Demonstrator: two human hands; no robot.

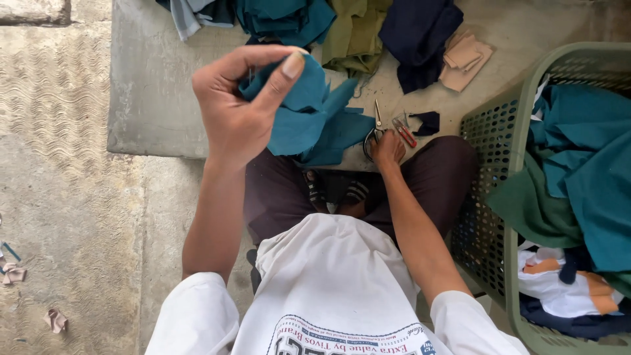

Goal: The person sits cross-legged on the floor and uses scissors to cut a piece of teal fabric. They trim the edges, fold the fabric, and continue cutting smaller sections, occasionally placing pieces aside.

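Observation:
My left hand (240, 105) is raised and pinches a bunch of teal fabric pieces (309, 118) between thumb and fingers. The cloth hangs down toward my lap. My right hand (388, 148) rests low on the concrete slab (151, 98), its fingers on the handles of a pair of metal scissors (374, 128). The scissor blades point away from me. A small red-handled tool (404, 131) lies just right of the scissors, and a dark blue scrap (428, 122) lies beyond it.
Folded cloth lies along the slab's far edge: teal (282, 20), olive green (355, 33), navy (417, 36) and beige pieces (465, 59). A green perforated plastic basket (499, 125) at my right holds teal, green and white cloth. Small scraps (56, 321) dot the floor at left.

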